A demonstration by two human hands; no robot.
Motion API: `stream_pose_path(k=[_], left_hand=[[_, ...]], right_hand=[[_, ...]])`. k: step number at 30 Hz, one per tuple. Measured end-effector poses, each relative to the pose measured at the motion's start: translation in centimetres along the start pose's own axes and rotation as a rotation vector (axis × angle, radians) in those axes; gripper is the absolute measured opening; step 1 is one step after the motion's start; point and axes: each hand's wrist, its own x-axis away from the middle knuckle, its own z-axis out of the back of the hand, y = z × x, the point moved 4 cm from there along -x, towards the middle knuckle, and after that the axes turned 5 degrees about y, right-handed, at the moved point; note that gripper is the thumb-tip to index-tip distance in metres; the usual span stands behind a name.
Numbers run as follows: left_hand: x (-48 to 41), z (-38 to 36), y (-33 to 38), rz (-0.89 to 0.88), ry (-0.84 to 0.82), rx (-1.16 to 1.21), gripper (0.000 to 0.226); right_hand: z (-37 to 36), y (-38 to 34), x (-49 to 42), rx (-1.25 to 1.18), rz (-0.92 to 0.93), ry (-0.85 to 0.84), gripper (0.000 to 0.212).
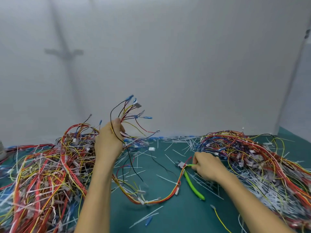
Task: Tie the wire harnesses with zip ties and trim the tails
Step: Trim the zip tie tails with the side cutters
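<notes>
Green-handled cutters (193,185) lie on the teal surface (176,219) in the head view, and I take them as the landmark. The right hand (207,167) is at their upper handle, with its fingers curled and pinching it. Left of the cutters and higher, the left hand (109,140) grips one wire harness (159,200) in a closed fist. The loose ends of the harness stand up, and the rest hangs down and loops over the surface to the cutter head. White zip ties already sit on this harness, so I judge that trimming is the step now. Many cut tails (188,145) lie behind the cutters, which suggests that much is done. A left pile (42,174) and a right pile (252,153) flank the cutters. Which one is finished I cannot tell.
</notes>
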Motion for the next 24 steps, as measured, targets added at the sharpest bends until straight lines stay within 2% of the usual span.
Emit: stream_pose_path(k=[3,7,10,12,14,19,21,24], left_hand=[[0.4,-0.6,0.3,0.028,-0.093,0.248,0.035],[0.3,-0.9,0.3,0.141,-0.146,0.467,0.026],[0.0,-0.9,0.6,0.161,-0.168,0.465,0.028],[-0.2,-0.8,0.4,0.142,-0.179,0.386,0.033],[-0.1,-0.5,0.1,0.102,-0.161,0.310,0.038],[0.2,-0.2,0.9,-0.017,-0.059,0.277,0.035],[0.2,-0.3,1.1,-0.032,-0.031,0.341,0.037],[-0.3,0.2,1.2,-0.010,0.118,0.440,0.036]], right_hand=[[0.7,-0.4,0.5,-0.133,-0.005,0.055,0.018],[2.9,-1.3,0.6,-0.262,-0.006,-0.009,0.015],[4.8,-2.0,0.6,-0.345,0.023,-0.031,0.044],[5.6,-2.0,0.5,-0.324,0.015,0.069,0.036],[6.4,-2.0,0.4,-0.248,-0.011,0.244,0.026],[8.2,-2.6,1.5,-0.261,-0.037,0.716,0.024],[8.6,-2.5,1.7,-0.323,-0.060,0.804,0.026],[8.9,-1.8,1.4,-0.307,-0.105,0.767,0.028]])
